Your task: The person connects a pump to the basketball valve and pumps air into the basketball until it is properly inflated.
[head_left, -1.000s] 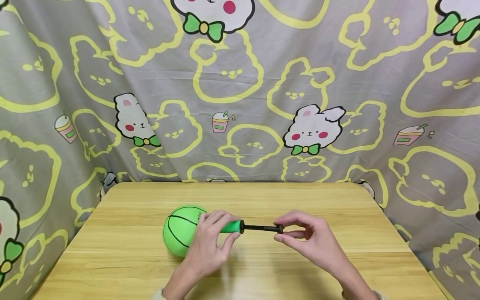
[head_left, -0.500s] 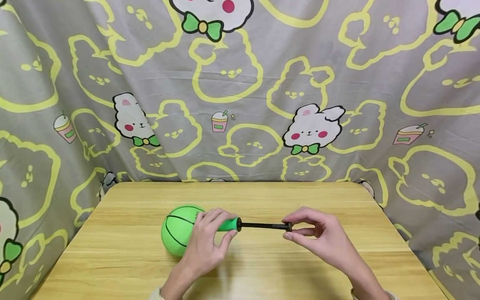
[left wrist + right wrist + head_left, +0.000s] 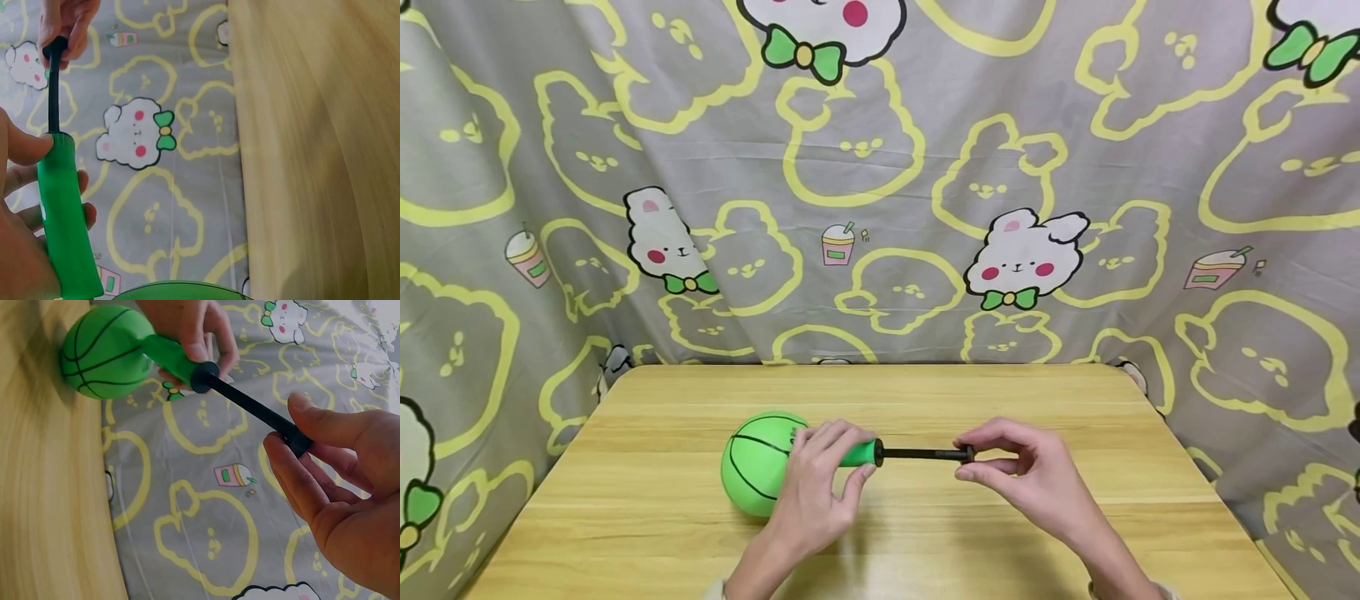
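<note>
A green ball [image 3: 758, 462] with black basketball lines rests on the table at the left. My left hand [image 3: 820, 492] grips the green barrel of a hand pump [image 3: 62, 212], which lies level with its far end toward the ball. In the right wrist view the barrel's end meets the ball [image 3: 103, 353]. The pump's black rod [image 3: 922, 454] is drawn well out to the right. My right hand [image 3: 1033, 475] pinches the knob at the rod's end between thumb and fingers. Part of the ball and barrel hides behind my left hand.
The wooden table [image 3: 1000, 400] runs under both hands, its back edge against a grey curtain [image 3: 887, 183] with yellow outlines and white rabbit prints. The curtain also hangs along both sides.
My right hand first drew the pump's rod further out to the right, then moved slightly back left, pushing it partly in. My left hand and the ball shifted only a little.
</note>
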{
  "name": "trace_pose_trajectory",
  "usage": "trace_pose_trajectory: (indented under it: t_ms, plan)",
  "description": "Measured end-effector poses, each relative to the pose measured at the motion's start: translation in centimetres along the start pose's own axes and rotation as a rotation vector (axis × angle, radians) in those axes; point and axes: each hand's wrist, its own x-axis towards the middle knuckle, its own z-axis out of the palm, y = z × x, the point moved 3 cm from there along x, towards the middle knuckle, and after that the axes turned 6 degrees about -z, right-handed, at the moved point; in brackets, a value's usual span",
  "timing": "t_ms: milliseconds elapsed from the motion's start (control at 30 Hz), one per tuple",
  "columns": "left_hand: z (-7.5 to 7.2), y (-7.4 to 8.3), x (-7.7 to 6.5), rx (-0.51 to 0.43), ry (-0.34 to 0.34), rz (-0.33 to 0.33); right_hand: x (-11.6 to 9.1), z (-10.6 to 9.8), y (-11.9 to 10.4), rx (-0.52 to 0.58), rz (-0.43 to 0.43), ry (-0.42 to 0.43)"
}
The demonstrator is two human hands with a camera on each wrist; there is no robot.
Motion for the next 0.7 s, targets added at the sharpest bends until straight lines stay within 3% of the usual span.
trace_pose_trajectory:
  t_ms: [467,700]
  plan:
    - [0.4,0.8,-0.4,0.009,-0.021,0.001,-0.2,3.0,1.1,0.039,-0.109,0.047]
    - [0.7,1.0,-0.4,0.017,-0.051,0.003,-0.3,4.5,2.1,0.045,-0.116,0.072]
